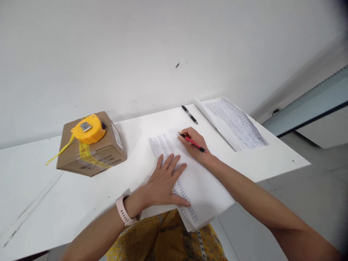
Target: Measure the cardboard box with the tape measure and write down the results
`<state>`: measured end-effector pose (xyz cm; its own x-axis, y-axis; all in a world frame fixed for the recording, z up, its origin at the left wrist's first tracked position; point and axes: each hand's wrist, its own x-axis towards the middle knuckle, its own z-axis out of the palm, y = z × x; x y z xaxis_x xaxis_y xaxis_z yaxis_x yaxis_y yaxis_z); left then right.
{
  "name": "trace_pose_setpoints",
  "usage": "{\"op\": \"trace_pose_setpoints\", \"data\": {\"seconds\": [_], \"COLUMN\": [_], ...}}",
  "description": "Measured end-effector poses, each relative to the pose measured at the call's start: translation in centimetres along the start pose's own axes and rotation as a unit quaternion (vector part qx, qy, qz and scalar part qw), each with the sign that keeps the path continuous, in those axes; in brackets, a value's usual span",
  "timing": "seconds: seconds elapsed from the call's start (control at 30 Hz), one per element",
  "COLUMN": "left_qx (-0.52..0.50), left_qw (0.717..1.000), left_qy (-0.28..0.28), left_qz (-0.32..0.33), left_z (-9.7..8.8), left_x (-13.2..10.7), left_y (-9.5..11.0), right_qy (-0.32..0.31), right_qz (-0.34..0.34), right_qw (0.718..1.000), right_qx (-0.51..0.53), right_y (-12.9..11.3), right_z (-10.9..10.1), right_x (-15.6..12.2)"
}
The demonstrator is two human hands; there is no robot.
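My right hand (194, 145) is closed around a red pen (193, 143), its tip on a white sheet (206, 192) that carries columns of small writing. My left hand (165, 181) lies flat on the same sheet with fingers spread, holding it down; a pale pink watch (123, 212) sits on that wrist. The sheet hangs over the white table's (54, 203) near edge.
A cardboard box (94, 152) stands at the left with a yellow tape measure (88, 128) on top, its tape trailing left. A black pen (189, 114) lies near the wall. A densely written sheet (233, 123) lies at the table's right end. White wall behind.
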<state>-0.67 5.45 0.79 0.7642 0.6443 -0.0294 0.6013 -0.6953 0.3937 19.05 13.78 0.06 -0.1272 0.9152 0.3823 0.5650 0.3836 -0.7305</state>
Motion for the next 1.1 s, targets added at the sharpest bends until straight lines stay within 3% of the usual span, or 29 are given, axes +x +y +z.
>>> {"op": "trace_pose_setpoints", "data": {"seconds": [0.1,0.2,0.27,0.33,0.4,0.43,0.5,0.57,0.63,0.73,0.97,1.1], "left_qx": [0.032,0.096,0.149,0.194,0.226,0.234,0.221,0.162,0.085,0.044,0.135,0.179], "left_qw": [0.999,0.978,0.933,0.861,0.806,0.795,0.801,0.817,0.834,0.852,0.864,0.870], "left_qy": [0.043,0.180,0.311,0.426,0.471,0.461,0.395,0.324,0.285,0.278,0.268,0.262], "left_qz": [-0.006,-0.043,-0.098,-0.199,-0.279,-0.317,-0.393,-0.448,-0.465,-0.442,-0.404,-0.377], "left_z": [0.0,-2.0,-5.0,-8.7,-12.4,-14.0,-16.3,-17.5,-18.0,-18.0,-16.4,-15.4], "left_x": [-0.3,-1.1,-2.3,-4.0,-5.9,-6.8,-8.4,-9.6,-10.3,-10.9,-12.6,-13.6], "left_y": [0.6,1.2,1.4,1.1,0.1,-0.6,-2.1,-3.3,-3.9,-3.3,0.1,1.3], "right_qy": [-0.030,-0.040,-0.045,-0.041,-0.033,-0.031,-0.030,-0.027,-0.019,-0.013,-0.029,-0.051], "right_qz": [-0.083,-0.102,-0.096,-0.076,-0.056,-0.051,-0.045,-0.041,-0.040,-0.040,-0.037,-0.029], "right_qw": [0.992,0.989,0.989,0.991,0.993,0.994,0.995,0.995,0.996,0.996,0.995,0.996], "right_qx": [-0.085,-0.097,-0.105,-0.101,-0.095,-0.092,-0.089,-0.084,-0.076,-0.073,-0.093,-0.063], "right_y": [1.3,2.2,2.4,2.4,2.3,2.2,2.3,2.5,2.7,2.9,3.1,-0.2], "right_z": [-0.1,0.5,0.8,1.0,0.9,0.8,0.8,0.8,0.9,1.2,1.2,0.7], "right_x": [0.2,0.2,0.1,0.0,-0.1,-0.1,-0.1,0.0,0.0,0.0,0.0,0.7]}}
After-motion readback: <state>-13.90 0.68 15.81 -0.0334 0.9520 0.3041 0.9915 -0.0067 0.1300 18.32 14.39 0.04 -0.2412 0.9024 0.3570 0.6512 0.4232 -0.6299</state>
